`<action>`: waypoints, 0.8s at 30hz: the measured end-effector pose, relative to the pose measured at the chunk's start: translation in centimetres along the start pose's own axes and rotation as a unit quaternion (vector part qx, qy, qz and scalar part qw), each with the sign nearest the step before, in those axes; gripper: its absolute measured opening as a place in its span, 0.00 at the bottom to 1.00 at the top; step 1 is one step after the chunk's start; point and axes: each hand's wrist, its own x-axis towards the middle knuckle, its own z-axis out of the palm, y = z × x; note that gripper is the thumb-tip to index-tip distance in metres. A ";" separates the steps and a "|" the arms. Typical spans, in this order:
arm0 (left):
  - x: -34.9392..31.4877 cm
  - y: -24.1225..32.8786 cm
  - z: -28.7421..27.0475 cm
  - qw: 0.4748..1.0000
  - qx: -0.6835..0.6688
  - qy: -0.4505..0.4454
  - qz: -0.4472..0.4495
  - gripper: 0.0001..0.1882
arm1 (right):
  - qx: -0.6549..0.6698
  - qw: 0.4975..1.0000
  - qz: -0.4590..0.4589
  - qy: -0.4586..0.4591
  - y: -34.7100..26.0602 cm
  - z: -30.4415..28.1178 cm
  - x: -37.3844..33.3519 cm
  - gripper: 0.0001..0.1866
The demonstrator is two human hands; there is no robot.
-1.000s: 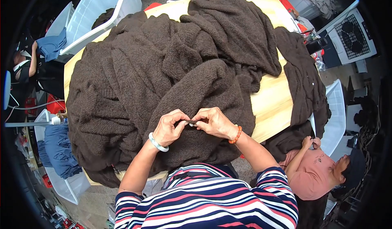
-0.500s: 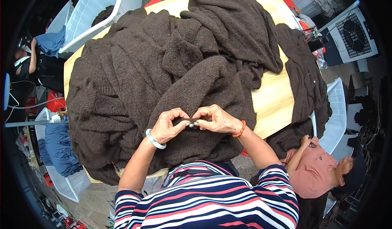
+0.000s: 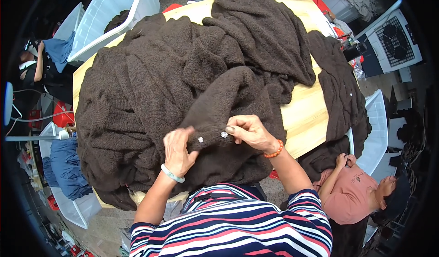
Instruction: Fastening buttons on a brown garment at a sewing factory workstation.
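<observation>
A dark brown knitted garment [image 3: 212, 113] lies in front of me, one part of it raised in a fold. Two small sparkly buttons sit near its edge: the left button [image 3: 200, 139] and the right button [image 3: 224, 134]. My right hand [image 3: 254, 134], with an orange bead bracelet, pinches the edge beside the right button between thumb and fingers. My left hand [image 3: 177, 151], wearing a pale bangle, is at the fabric left of the other button. Its thumb stands apart from its fingers, and the fingertips are smeared by motion.
More brown knitwear [image 3: 137, 83] is heaped across the wooden table [image 3: 304, 119]. White plastic bins [image 3: 109, 19] stand around it, one holding blue cloth [image 3: 68, 165]. At the right sits a person in a pink shirt [image 3: 352, 193]; another person [image 3: 39, 64] is at the far left.
My hands have moved apart from their shared pinch on the knit. The left went left and let go; the right shifted slightly right, still pinching. Two buttons now show between them.
</observation>
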 end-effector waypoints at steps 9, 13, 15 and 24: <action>3.2 5.4 -6.2 0.851 -0.491 -0.133 0.135 0.14 | -0.472 0.863 -0.177 -0.036 -4.4 1.1 0.5 0.38; 4.6 6.3 -5.4 0.901 -0.391 -0.021 0.188 0.44 | -0.315 0.923 -0.215 -0.053 -7.3 1.6 -2.8 0.20; 3.8 5.8 -3.3 0.831 -0.517 -0.162 0.126 0.68 | -0.229 0.934 -0.265 -0.068 -9.1 2.5 -4.1 0.22; 7.5 6.6 -3.9 0.682 -0.698 -0.211 -0.051 0.35 | -0.255 0.929 -0.209 0.169 -13.1 1.6 -2.6 0.22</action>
